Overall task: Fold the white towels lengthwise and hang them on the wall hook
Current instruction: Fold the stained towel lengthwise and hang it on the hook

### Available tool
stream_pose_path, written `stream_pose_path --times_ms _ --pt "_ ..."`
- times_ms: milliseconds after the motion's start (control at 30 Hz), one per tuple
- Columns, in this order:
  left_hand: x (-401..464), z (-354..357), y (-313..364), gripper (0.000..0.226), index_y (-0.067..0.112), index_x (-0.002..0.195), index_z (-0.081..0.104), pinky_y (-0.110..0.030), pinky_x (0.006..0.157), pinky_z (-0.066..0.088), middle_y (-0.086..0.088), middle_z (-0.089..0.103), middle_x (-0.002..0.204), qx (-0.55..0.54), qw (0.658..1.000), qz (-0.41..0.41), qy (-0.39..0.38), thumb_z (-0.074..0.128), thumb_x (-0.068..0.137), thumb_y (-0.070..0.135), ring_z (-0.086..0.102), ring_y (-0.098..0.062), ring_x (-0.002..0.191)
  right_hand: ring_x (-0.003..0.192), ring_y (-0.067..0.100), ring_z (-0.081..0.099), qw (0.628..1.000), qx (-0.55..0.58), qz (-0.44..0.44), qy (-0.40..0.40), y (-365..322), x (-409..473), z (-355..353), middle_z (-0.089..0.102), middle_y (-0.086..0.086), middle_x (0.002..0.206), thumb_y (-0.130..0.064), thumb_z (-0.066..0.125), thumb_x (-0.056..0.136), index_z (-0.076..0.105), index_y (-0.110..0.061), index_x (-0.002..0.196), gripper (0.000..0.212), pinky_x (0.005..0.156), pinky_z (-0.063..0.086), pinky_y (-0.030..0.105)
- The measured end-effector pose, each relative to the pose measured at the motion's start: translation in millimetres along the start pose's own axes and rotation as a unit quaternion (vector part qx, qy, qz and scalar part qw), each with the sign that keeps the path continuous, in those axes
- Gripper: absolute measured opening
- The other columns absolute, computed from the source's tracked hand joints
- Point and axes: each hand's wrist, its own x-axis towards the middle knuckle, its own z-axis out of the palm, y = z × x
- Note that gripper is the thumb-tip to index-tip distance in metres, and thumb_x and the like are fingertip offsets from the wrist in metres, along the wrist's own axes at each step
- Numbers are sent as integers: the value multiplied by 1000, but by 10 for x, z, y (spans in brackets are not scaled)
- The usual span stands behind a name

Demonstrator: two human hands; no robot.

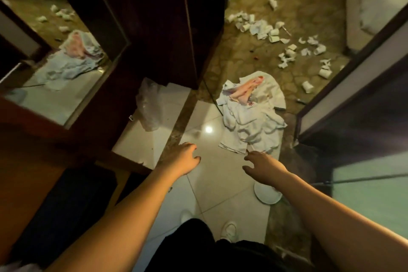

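Both hands, left hand (187, 157) and right hand (262, 165), have loose, empty fingers; better pinch one towel edge from the towels (251, 117) just ahead.

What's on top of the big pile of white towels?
A pink cloth lies on top of the white towels. Whatever is under the pile is covered, so it cannot be seen.

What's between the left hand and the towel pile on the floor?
Only bare shiny floor tile with a lamp glare, as the head view shows. The left hand hangs open short of the towel pile; the right hand is nearer its edge.
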Motion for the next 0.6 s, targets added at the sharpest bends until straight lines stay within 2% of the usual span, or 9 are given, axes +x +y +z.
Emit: stream_pose_path --times_ms 133,267,400,600 --pt "710 7 251 50 15 144 48 -34 107 40 -6 45 151 16 999 22 -41 52 100 37 48 -27 132 132 20 47 998 37 54 -21 402 386 -79 48 -4 146 -45 48 97 53 -26 139 46 105 44 37" --pt "1504 -44 451 48 17 143 49 -35 104 41 -6 46 150 40 995 46 -81 50 100 37 50 -29 129 127 20 52 993 57 96 -41 783 896 -210 54 -3 140 -45 47 96 57 -27 135 45 101 47 38" --pt "2423 -162 601 47 13 141 51 -35 101 44 -11 51 144 64 988 70 -120 50 100 36 52 -30 126 124 20 53 984 81 151 -52 1100 1482 -392 55 -1 137 -42 46 97 59 -25 134 43 99 46 35" --pt "3780 -309 787 47 17 142 51 -37 103 45 -8 51 144 95 980 78 -157 49 99 37 52 -28 126 123 22 54 962 135 224 -77 1552 2465 -499 54 4 139 -38 47 97 56 -20 136 43 99 45 33"
